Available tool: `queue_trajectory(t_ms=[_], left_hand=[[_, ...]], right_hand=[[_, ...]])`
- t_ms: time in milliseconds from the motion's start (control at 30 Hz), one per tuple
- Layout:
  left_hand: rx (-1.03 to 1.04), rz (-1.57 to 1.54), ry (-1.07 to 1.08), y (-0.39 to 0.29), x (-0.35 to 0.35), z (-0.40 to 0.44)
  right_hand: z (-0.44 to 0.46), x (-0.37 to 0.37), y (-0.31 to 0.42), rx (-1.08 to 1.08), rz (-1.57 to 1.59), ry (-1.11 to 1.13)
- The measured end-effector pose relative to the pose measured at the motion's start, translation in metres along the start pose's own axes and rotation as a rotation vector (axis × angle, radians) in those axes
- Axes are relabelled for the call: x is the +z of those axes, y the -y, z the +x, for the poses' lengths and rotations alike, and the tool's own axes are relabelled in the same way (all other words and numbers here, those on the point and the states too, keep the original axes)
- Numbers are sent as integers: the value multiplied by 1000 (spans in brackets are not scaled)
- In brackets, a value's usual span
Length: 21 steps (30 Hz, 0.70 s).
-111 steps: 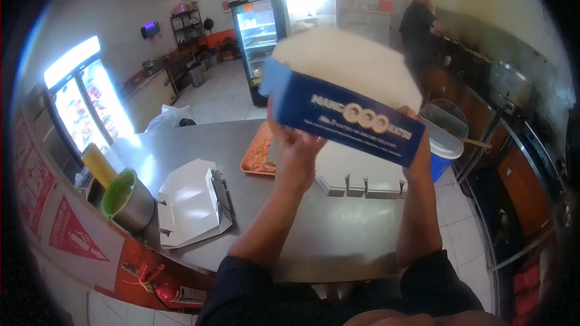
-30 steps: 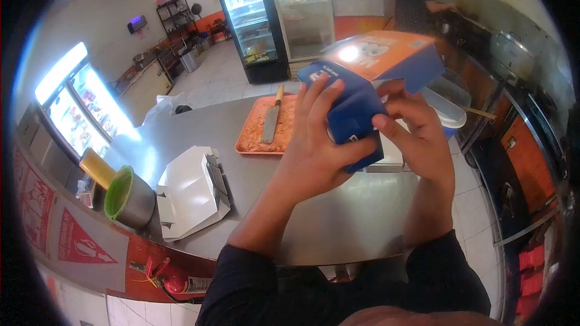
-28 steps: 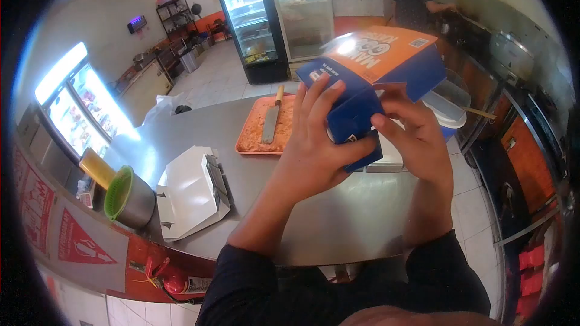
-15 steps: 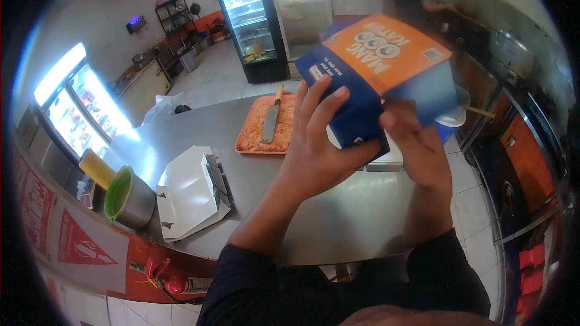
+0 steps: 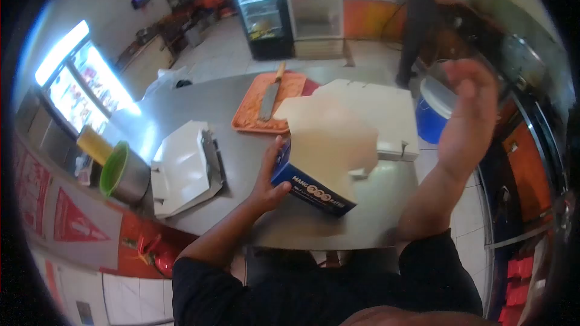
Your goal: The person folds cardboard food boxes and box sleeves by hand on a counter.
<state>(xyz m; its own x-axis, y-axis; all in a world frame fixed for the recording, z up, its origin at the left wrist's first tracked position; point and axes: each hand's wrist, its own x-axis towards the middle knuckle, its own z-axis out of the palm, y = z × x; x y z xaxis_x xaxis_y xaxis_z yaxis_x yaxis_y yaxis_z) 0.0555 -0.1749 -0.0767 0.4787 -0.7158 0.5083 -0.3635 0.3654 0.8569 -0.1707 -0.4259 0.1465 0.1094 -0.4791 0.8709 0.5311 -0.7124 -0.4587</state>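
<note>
Blue printed carton (image 5: 320,195) seen open over the near half of the steel table (image 5: 290,229), its pale inner panels turned up and blurred. Its left wall is pinched by the left hand (image 5: 272,178), thumb laid on the printed front, fingers along the side. The right hand (image 5: 471,87) is raised well apart from the carton, fingers partly bent; because of the blur, it cannot be told whether anything is gripped.

Orange tray (image 5: 241,122) noted beyond the left hand, spread with an orange-pink minced food (image 5: 249,105). A wooden-handled knife (image 5: 270,101) is laid across it, handle jutting over the far rim. The tray's near right corner is covered by a carton flap. A stack of white flat cartons (image 5: 386,105) lies behind, partly hidden by the blue carton.

To the left, a white carton (image 5: 184,169) is set inner face up; just beside it stands a metal pot (image 5: 134,184) in which a green basket (image 5: 115,169) is seated. A blue bucket (image 5: 428,122) is seen right of the table, partly screened by the right arm. A co-worker (image 5: 421,21) stands beyond, at the cooking counter.
</note>
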Motion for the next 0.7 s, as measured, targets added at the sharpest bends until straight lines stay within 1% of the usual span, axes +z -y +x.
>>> queue_trajectory(t_ms=[100,133,233,267,367,400,467,500,567,600,633,700], left_hand=[[-117,615,369,-45,-37,-29],[-131,740,376,-52,-41,-39],[-249,922,361,-59,-43,-59],[-219,950,278,-61,-41,-63],[-126,971,154,-79,-44,-75],[-60,1064,88,-82,-51,-84],[-78,1284,-7,-90,-82,-92],[-78,1391,-54,-93,-99,-92],[-174,1399,-202,-90,-135,-90],[-222,1402,-279,-86,-147,-92],[-348,1348,-243,-85,-153,-97],[-586,1230,-174,-79,-164,-103]], right_hand=[[5,-3,-5,6,29,-14],[6,-3,-6,-8,17,-3],[8,-7,-6,-30,-65,41],[8,-9,-5,-20,-113,67],[9,-22,-23,-56,-106,127],[12,-37,-34,-112,-106,190],[12,-32,-23,-125,-65,163],[14,-22,-20,-152,7,163],[20,-9,-21,-205,147,160],[18,-15,-23,-192,27,180],[14,-23,-23,-179,-90,200],[8,-25,-25,-155,-227,198]])
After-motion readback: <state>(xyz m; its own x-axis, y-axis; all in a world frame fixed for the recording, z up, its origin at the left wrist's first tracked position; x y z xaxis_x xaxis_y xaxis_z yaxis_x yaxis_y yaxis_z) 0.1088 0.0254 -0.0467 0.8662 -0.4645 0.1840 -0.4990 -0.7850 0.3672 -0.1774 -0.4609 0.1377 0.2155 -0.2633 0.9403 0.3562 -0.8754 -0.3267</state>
